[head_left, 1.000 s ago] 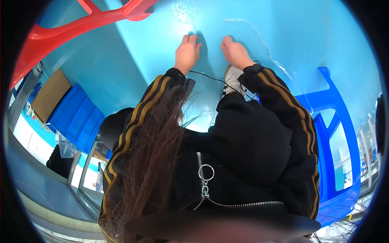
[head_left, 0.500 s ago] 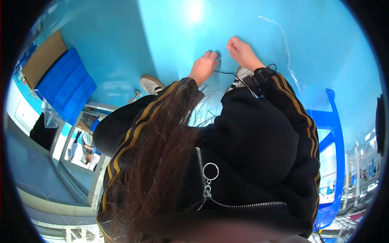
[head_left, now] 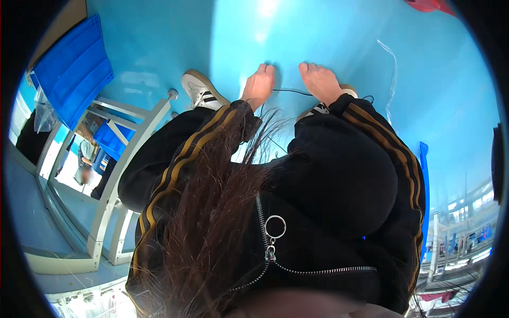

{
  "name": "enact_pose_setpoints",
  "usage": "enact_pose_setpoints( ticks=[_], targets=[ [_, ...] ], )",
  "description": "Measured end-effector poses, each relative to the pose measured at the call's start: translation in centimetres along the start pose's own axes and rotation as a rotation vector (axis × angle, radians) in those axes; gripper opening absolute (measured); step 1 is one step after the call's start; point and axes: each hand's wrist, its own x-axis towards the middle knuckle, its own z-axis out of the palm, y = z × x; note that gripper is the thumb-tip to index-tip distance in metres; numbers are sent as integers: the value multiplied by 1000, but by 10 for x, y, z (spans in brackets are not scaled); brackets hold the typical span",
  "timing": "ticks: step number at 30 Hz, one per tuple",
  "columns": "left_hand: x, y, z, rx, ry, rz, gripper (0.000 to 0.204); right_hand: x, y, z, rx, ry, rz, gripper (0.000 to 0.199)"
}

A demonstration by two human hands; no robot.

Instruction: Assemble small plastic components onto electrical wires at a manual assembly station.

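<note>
Both my hands are low over the light blue floor, between and ahead of my shoes. My left hand [head_left: 259, 84] is closed, its fingers curled down and its grip hidden. A little to the right, my right hand [head_left: 321, 82] is closed too, fingertips bent toward the floor; what they hold, if anything, is out of sight. A thin black cable [head_left: 291, 90] stretches across the gap between the two hands, and I cannot tell whether either one grips it. White shoes with black stripes show beside my hands, the left shoe [head_left: 199, 90] more fully.
A blue plastic crate [head_left: 77, 66] stands at the left near a white metal frame [head_left: 127, 159]. A clear strip [head_left: 394, 74] lies on the floor at the right. Part of a blue stool [head_left: 424, 185] shows beside my right arm, and a red object [head_left: 430, 5] at the top right.
My view has shifted, and the crate sits further left and higher. My left hand has turned more knuckles-up; my right has lowered and turned. A red object has appeared at the top right.
</note>
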Motion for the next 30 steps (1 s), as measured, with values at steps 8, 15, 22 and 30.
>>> enact_pose_setpoints(
  ticks=[8, 15, 22, 30],
  targets=[
    [-37, -20, 15, -136, 174, -150, 9, -7, 3, -10, -102, 69, -146, 13],
    [-104, -106, -11, 50, 362, -379, 10, -8, 17, -10, -100, 6, -330, 12],
    [-131, -104, -16, -93, 275, -443, 10, -6, 14, -9, -108, -69, -383, 11],
    [-77, -63, -21, -160, 475, -318, 10, -11, 6, -4, -356, -17, -330, 9]
  ],
)
